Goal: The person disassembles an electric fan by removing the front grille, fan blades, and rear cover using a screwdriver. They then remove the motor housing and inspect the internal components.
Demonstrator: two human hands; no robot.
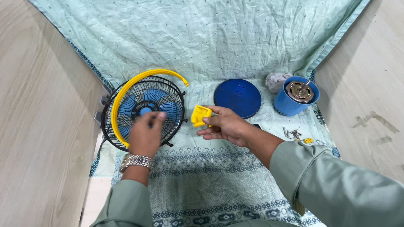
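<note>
I see my left hand (145, 133) resting on the wire fan guard (143, 111), its fingers (156, 116) pinched together over the blue hub; whether they grip something small there I cannot tell. A yellow rim ring (139, 84) arcs round the guard just beyond those fingers. My right hand (225, 125) has its fingers closed on a small yellow plastic clip (200, 115), held just beside the guard's edge. Past that hand lie a blue round base plate (237, 98) and a blue motor housing (294, 101) on the pale green cloth (210, 38).
</note>
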